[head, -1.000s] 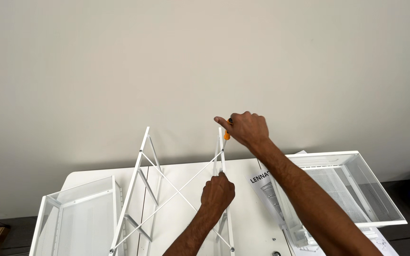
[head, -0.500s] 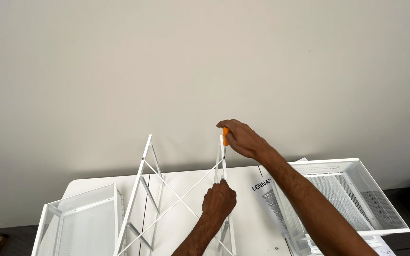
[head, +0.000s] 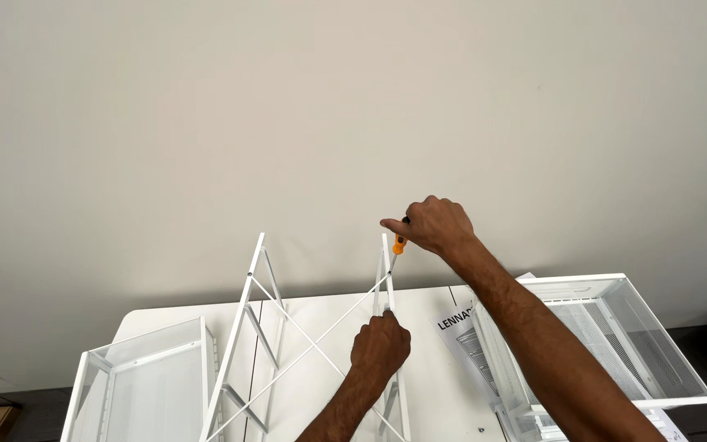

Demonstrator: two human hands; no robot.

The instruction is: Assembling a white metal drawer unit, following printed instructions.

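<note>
**Guide:** Right, start from the white metal frame [head: 321, 344] standing upright on the white table [head: 157, 315]. It has two ladder-like sides, with thin crossed rods spanning the gap between them. The right-hand upright [head: 385, 278] rises straight up, its long axis vertical, and its top end sits just below your right hand.

**Operator:** Where are my hands on it?

**Guide:** Your right hand [head: 434, 226] is closed around an orange-handled screwdriver [head: 400, 242]. The tool points downward and slightly left, its tip meeting the top of that upright. Your left hand [head: 380, 345] is lower on the same upright, curled into a closed grip around it, directly beneath your right hand. So the right hand is the nearer one to the upright's top end.

**Operator:** What lies around the frame?

**Guide:** A white mesh basket [head: 615, 344] rests to the right, partly over a printed instruction sheet [head: 464, 340]. Another white mesh basket [head: 137, 385] sits to the left. A plain pale wall [head: 288, 123] fills everything behind.
</note>
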